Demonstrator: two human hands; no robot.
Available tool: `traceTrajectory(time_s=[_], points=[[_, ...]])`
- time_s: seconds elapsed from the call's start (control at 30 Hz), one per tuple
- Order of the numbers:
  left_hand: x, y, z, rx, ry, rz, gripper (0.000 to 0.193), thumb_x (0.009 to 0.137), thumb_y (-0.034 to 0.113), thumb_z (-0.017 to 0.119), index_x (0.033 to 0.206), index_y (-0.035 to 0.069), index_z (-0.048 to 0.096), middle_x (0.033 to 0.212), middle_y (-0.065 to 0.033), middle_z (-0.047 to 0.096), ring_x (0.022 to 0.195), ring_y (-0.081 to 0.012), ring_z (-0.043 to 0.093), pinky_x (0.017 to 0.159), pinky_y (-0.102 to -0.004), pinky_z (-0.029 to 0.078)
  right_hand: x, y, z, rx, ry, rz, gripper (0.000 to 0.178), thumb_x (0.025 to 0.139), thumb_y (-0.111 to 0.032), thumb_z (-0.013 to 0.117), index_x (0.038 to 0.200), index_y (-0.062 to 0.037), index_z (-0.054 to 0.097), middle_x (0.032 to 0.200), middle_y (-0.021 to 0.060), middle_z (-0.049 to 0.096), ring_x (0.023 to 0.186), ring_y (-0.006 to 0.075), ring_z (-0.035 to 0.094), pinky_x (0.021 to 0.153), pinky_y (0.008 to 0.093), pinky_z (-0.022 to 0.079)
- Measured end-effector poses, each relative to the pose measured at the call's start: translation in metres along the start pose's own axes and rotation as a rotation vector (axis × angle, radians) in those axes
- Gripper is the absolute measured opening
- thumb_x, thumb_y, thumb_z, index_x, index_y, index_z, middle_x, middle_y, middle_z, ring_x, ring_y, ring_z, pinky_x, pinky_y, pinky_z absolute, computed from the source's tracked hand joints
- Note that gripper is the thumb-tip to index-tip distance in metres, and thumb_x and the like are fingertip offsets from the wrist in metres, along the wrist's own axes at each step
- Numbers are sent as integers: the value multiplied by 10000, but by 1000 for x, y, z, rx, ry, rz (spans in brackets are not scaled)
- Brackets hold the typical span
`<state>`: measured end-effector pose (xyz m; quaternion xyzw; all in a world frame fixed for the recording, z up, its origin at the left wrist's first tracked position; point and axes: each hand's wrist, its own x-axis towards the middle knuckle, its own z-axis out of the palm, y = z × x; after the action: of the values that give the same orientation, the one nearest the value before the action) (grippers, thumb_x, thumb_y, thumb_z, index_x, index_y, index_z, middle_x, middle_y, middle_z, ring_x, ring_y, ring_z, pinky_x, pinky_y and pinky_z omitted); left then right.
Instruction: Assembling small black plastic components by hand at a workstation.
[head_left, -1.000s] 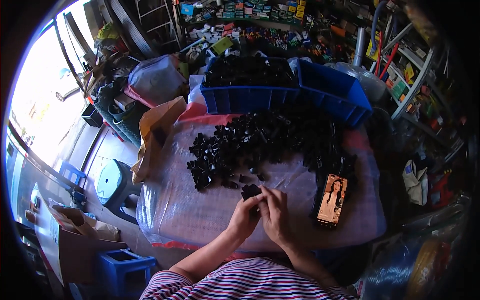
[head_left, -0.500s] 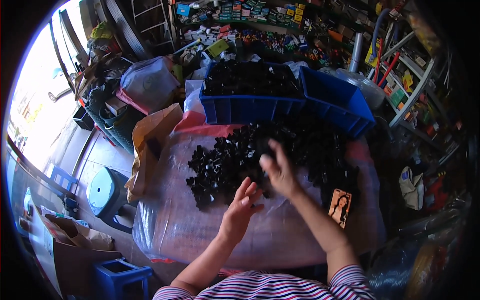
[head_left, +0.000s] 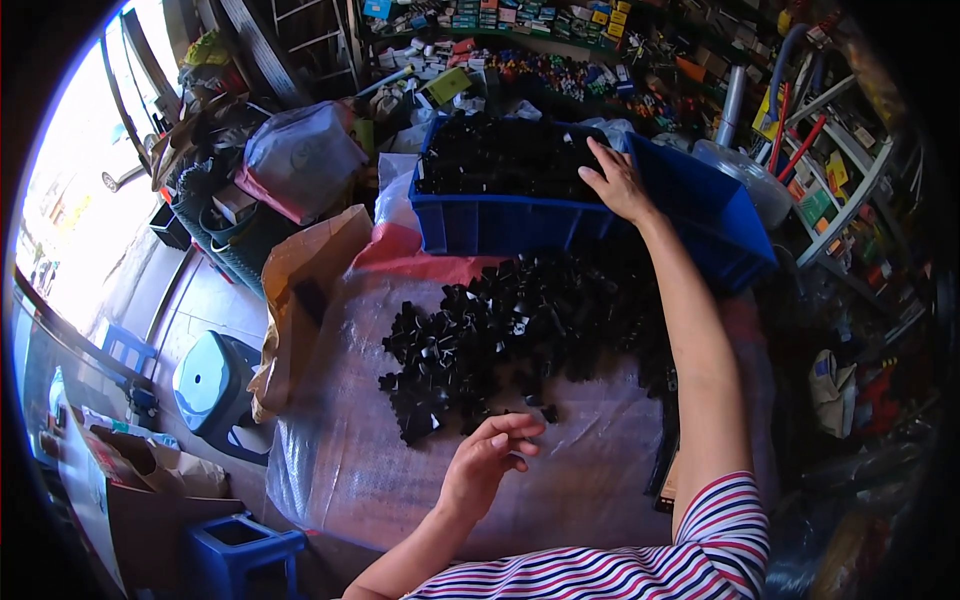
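Note:
My right hand (head_left: 622,188) reaches over the right end of a blue bin (head_left: 500,228) heaped with small black parts (head_left: 500,155). Its fingers stretch out, with nothing seen in them. In front of the bin a loose pile of black, angular plastic-looking pieces (head_left: 470,335) spreads over the plastic-wrapped work surface (head_left: 370,480). Just nearer to me than this pile, my left hand (head_left: 492,458) hovers with fingers loosely bent and apart, apparently holding nothing. A stray black piece (head_left: 548,413) lies close to its fingertips.
A second blue bin (head_left: 715,225) stands at an angle to the right. My right forearm partly covers a phone (head_left: 668,488). Brown paper (head_left: 300,290) lies along the surface's left edge, with a stool (head_left: 205,380) beyond. Crowded shelves (head_left: 530,20) line the back.
My right hand has gone from above the pile, where it was blurred, up to the filled bin's right end. My left hand has dropped slightly toward me. The forearm now covers part of the phone.

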<state>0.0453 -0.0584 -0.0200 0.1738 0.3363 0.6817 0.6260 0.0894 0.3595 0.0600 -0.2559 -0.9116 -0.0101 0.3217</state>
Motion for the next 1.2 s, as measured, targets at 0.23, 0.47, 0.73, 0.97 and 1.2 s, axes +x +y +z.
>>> traceTrajectory(time_s=[0.23, 0.47, 0.73, 0.97, 1.2], points=[[6, -5, -4, -40, -13, 42, 374, 833, 266, 520, 1121, 29, 497, 1048, -103, 596, 845, -135, 569, 727, -260, 420, -30, -1, -24, 335, 396, 170, 327, 864, -230, 518, 1093, 2, 552, 1041, 194, 592, 970, 307, 570, 827, 350, 446], [3, 5, -7, 141, 179, 358, 288, 832, 169, 506, 1067, 3, 522, 941, -104, 616, 753, -138, 576, 660, -244, 434, -113, -70, -78, 589, 158, 443, 231, 883, -182, 503, 1017, -14, 590, 961, 64, 617, 811, 127, 556, 697, 250, 422], [-24, -6, -3, 697, 339, 724, 164, 808, 11, 504, 950, -19, 581, 844, -68, 624, 751, -99, 564, 670, -219, 433, -83, -37, -54, 68, 275, 69, 254, 812, -52, 517, 1057, -26, 581, 1113, 138, 567, 998, 313, 523, 887, 366, 398], [-17, -19, -19, 884, 312, 667, 155, 795, -25, 526, 935, -37, 591, 772, -69, 631, 724, -104, 603, 657, -221, 476, -38, -22, -11, 26, 294, 17, 247, 779, -59, 561, 1022, -30, 602, 954, 115, 594, 898, 311, 528, 808, 373, 420], [-19, -20, -17, 938, 285, 612, 145, 817, 11, 539, 946, -32, 590, 782, -78, 641, 732, -106, 607, 650, -219, 479, -45, -20, -13, 108, 197, 99, 102, 793, -57, 546, 882, -45, 595, 893, 109, 574, 886, 296, 537, 766, 364, 452]])
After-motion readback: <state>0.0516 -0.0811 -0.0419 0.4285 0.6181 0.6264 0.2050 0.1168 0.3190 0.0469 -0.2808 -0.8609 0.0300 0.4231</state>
